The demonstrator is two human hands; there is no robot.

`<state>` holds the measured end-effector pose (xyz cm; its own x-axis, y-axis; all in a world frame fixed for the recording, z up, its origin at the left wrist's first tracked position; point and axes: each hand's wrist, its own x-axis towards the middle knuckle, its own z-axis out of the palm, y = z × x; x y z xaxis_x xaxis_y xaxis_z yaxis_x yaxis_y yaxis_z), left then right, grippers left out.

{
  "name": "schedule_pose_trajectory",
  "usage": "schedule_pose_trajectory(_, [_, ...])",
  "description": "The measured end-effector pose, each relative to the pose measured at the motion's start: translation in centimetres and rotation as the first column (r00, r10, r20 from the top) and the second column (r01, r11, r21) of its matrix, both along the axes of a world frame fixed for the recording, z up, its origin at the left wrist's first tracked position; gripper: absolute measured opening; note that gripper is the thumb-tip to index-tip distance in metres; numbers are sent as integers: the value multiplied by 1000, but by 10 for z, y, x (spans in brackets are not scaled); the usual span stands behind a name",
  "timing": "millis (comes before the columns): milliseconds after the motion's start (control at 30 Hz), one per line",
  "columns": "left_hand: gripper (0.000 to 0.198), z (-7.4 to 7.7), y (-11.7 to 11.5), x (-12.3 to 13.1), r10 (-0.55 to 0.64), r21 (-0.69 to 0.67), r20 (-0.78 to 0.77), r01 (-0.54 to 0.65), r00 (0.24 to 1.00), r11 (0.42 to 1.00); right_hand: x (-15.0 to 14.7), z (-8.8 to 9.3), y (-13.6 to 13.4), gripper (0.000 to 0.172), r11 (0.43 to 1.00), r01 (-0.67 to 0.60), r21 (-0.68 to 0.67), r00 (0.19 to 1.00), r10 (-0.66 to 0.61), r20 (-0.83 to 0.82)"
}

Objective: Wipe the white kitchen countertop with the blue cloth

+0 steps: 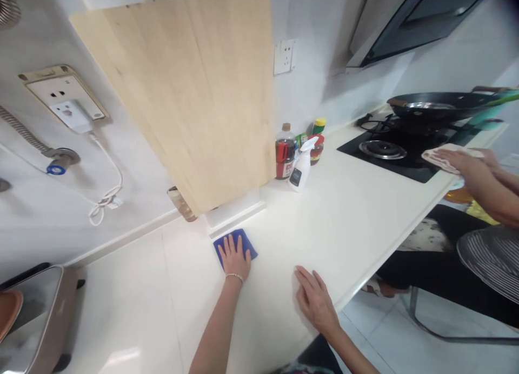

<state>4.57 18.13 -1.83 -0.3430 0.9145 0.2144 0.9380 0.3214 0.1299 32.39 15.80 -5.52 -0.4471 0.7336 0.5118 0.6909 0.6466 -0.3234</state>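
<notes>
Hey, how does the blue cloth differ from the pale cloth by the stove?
The blue cloth is dark, the pale cloth whitish. The blue cloth lies flat; the pale cloth looks bunched. The left hand covers part of the blue cloth, a co-worker's hands the pale cloth. Both lie under hands.

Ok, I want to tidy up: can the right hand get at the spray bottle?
Probably yes: the right hand looks free, and nothing stands on the counter between it and the spray bottle, though it may have to stretch forward.

cloth (248,244): blue | countertop (332,217): off-white | board (194,93): pale tan, grained | spray bottle (304,167): white, black label (296,177) | cooktop (413,166): black
</notes>
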Motion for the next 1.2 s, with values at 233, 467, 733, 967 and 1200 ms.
schedule_pose_trajectory(233, [64,3,17,-10,14,-31,20,-13,1000,999,2,0,-1,52,999,-15,-38,1000,14,-16])
schedule_pose_trajectory(467, [63,3,15,-8,24,-29,0,-24,1000,999,1,1,-1,52,999,-9,-34,999,8,-32])
schedule_pose_trajectory(733, [62,11,13,-10,6,-42,-23,-7,1000,999,1,0,1,50,999,4,-36,999,-6,-53])
schedule_pose_trajectory(967, [62,11,12,-6,42,-61,-32,-44,999,997,0,-2,0,46,1000,3,-29,998,-5,-57])
schedule_pose_trajectory(1200, [63,9,11,-3,91,-65,-47,-94,995,993,1,2,-1,49,999,-3,-53,999,0,-54])
